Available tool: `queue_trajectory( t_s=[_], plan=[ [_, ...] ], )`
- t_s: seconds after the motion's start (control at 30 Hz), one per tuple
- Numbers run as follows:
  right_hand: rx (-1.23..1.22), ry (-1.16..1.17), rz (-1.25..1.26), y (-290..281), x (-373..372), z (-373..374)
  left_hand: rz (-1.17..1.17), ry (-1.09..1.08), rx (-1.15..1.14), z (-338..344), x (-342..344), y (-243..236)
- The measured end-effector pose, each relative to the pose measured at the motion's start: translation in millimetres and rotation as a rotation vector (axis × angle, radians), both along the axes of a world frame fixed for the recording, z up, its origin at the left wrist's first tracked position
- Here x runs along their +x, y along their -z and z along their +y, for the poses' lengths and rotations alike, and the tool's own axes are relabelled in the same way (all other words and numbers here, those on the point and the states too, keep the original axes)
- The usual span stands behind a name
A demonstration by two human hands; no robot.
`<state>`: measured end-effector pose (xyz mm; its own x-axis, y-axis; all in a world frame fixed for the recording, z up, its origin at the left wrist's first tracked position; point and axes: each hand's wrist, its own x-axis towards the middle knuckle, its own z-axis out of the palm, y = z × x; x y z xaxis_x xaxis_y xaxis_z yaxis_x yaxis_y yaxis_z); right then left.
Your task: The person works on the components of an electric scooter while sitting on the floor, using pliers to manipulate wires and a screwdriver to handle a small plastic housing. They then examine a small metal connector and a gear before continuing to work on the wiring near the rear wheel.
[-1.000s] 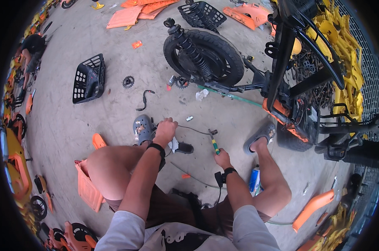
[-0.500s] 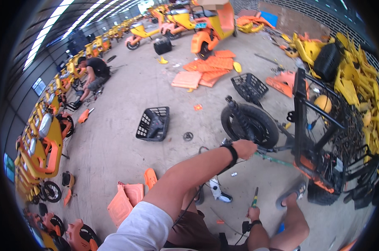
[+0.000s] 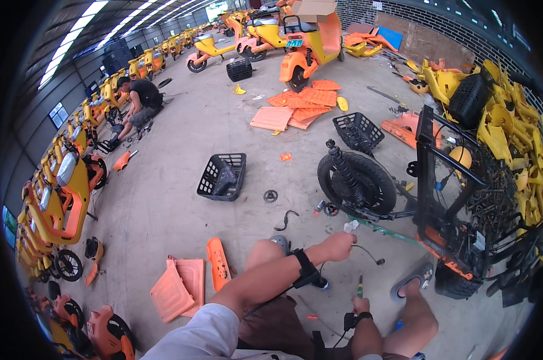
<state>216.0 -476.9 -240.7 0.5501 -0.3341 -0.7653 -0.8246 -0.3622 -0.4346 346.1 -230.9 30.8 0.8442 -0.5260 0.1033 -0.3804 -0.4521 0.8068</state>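
My left hand is closed over the floor in front of my knees, holding a thin cable with a dark plug at its free end. A small whitish, translucent piece shows at its fingertips; whether it is held I cannot make out. Lower down, my right hand is wrapped round a slim green-and-yellow tool that points upward. Ahead lies a stripped scooter frame, black with orange parts, with its wheel and a coil shock absorber toward me.
Black baskets and a small sprocket lie on the concrete. Orange panels are near my left knee. Yellow plastic parts pile up at right. Another person crouches by the scooter row at left.
My left hand has drawn back from beside the wheel toward me, and the cable with its plug now shows from it. The right hand still grips the slim tool, slightly lower in view.
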Motion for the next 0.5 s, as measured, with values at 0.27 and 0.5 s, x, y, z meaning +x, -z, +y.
queue_trajectory(
  t_s=[0.27, 0.5],
  plan=[
    [-0.120, -0.099, -0.095, -27.4, -1.7, -6.9, -0.062, 0.061, 0.503, 4.8, 7.5, -12.9],
    [-0.074, 0.030, 0.035, 1.1, -43.9, -15.8, 0.090, 0.059, 0.311, -7.2, -1.3, -41.5]
  ],
)
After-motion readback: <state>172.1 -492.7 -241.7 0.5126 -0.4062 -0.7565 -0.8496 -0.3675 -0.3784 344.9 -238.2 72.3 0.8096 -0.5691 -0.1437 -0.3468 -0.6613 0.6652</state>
